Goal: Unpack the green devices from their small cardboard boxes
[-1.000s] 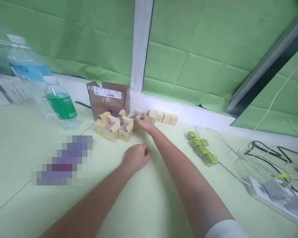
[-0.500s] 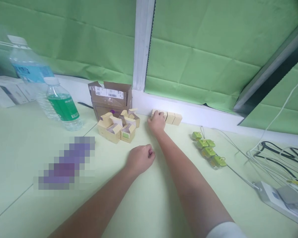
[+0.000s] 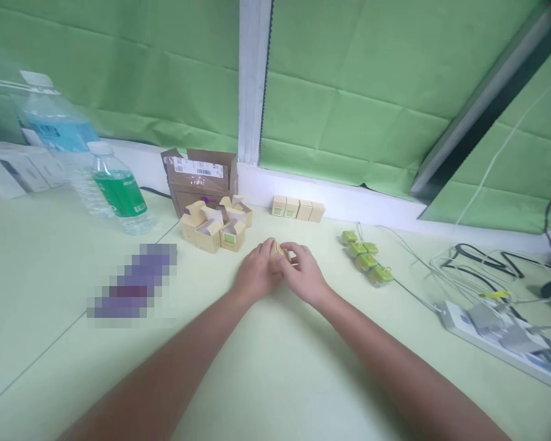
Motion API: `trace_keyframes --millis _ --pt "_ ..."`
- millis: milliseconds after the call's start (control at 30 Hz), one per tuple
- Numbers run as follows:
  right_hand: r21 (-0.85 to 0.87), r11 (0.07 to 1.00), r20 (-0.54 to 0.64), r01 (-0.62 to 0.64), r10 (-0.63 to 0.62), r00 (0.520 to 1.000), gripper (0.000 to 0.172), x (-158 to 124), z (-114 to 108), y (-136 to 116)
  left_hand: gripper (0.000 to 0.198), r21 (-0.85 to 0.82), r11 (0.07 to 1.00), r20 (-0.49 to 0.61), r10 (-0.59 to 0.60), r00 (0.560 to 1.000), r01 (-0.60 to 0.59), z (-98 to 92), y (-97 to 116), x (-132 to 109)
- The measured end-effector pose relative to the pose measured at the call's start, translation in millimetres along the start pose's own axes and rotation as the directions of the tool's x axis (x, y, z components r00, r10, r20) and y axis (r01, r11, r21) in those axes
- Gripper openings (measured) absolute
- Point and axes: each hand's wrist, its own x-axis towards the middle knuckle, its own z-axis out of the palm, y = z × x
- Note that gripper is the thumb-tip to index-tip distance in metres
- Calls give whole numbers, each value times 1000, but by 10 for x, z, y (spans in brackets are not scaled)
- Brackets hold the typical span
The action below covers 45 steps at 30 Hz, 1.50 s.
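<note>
A small cream carton (image 3: 279,252) is held pinched up off the bench, at about 2 o'clock from the left hand (image 3: 257,274) and 10 o'clock from the right hand (image 3: 303,275), both closed on it, long axis hard to tell.

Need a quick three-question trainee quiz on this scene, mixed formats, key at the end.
1. Multiple choice: what do the left hand and right hand hold between them? A) a white plastic power strip, B) a small cream cardboard box, C) a clear glass jar.
2. Short answer: how many small closed cream boxes stand in the row beyond the hands?
3. True or false: the clear plastic bottle with a green label stands to the right of the open cream boxes.

Key: 1. B. 2. Four. 3. False, it stands to their left.
</note>
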Motion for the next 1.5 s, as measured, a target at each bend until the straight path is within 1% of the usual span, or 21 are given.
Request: trace_keyframes --millis 67,167,233,300,400,533,733,900,1000,1100,1167,1200,1267,1333,1367,1433,1500 --pt "96 995 71 -33 26 997 31 -111 -134 46 60 -30 997 39 66 997 -65 -32 44 -40" --pt "160 987 140 -25 2 990 23 -173 -326 121 53 -47 978 109 209 972 -205 -86 86 -80" --pt "155 988 164 -2 -23 986 26 -203 -425 153 47 -60 957 163 289 943 -283 -127 111 -93" --pt "137 991 204 4 -32 978 32 -241 -498 163 49 -71 942 200 335 921 -328 -168 136 -101" --pt "106 994 248 10 -36 968 41 -304 -572 144 57 -79 932 250 363 897 -355 -219 168 -118" --pt "52 996 275 72 -83 958 58 -363 -612 102 56 -58 917 314 392 865 -394 -261 206 -140" --pt "71 994 298 79 -97 950 56 -376 -584 100 36 -50 919 355 383 853 -392 -315 271 -146" --pt "82 994 296 71 -93 951 57 -380 -578 89 41 -40 916 338 389 857 -400 -362 281 -148" --pt "52 993 302 108 -119 946 54 -421 -552 40 38 -11 910 341 393 854 -414 -376 274 -151" --pt "-67 979 282 191 -165 945 58 -474 -491 0 39 -30 914 338 391 856 -405 -359 278 -157" --pt "-155 959 259 239 -194 946 59 -484 -447 18 38 -53 923 340 375 862 -381 -337 284 -162" --pt "-169 956 244 241 -197 950 59 -474 -431 48 39 -55 929 339 362 868 -366 -327 287 -165" --pt "-108 976 207 187 -162 965 54 -422 -423 142 44 -40 940 337 331 882 -338 -322 289 -169" --pt "8 997 157 79 -79 984 50 -345 -446 256 53 -16 950 324 301 897 -313 -346 291 -169" --pt "38 998 134 44 -49 990 47 -307 -463 309 55 -8 952 320 292 901 -306 -369 293 -167" --pt "45 998 76 53 -57 996 44 -251 -491 385 58 3 957 309 275 911 -290 -433 303 -158" --pt "-18 990 -22 141 -142 990 40 -231 -490 415 58 10 965 294 249 923 -264 -508 318 -143"
